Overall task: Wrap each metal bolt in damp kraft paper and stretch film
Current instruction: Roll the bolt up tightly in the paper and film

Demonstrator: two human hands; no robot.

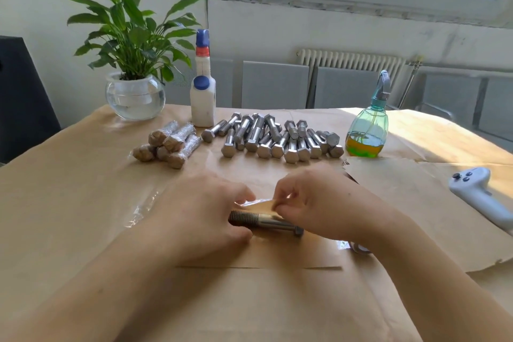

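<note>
On the paper-covered table (83, 203), a bolt (266, 223) is gripped by the left hand (200, 214); a kraft paper edge (263, 204) is pinched by the right hand (313, 203).

No readable text — labels, brands — anywhere.

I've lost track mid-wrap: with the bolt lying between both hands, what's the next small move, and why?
Probably fold the lifted kraft paper edge over the bolt and start rolling. The right hand pinches that edge just behind the bolt, the left hand steadies the threaded end, and the shank is still bare.
</note>
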